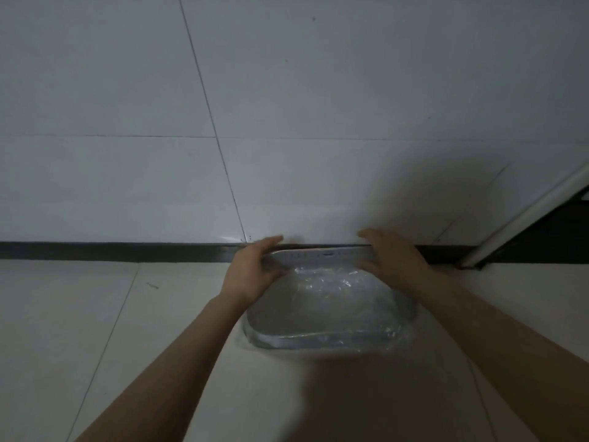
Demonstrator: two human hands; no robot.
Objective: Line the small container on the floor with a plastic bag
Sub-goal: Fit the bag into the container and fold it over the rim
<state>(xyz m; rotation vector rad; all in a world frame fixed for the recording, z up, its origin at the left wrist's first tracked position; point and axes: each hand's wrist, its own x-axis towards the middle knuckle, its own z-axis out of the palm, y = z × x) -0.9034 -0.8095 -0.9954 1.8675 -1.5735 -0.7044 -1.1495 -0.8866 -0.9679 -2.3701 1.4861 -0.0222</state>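
The small container (331, 338) sits on the floor (79, 330) close against the wall, and a clear plastic bag (322, 291) is already spread inside it. The film is folded out over the near rim and bunches a little at the near left corner. So you are at the last stage, as I judge it: seating the bag's mouth over the far rim.

Your left hand (255, 269) is curled around the far left corner of the rim, thumb inside and fingers over the outside, gripping rim and film together. Your right hand (393, 258) lies over the far right corner with its fingers spread and reaching past the edge; whether it pinches the film or only presses on it, I cannot tell.

The next move calls for an even pull of the film down over that far edge at both corners, gently, since thin plastic may tear or slip back off.

The floor is pale, glossy tile with thin joints. A dark skirting strip (111, 251) runs along the foot of the white tiled wall (287, 106). At far right a white door frame (526, 218) leans into view beside a dark opening. The light is dim, and your shadow falls across the container.
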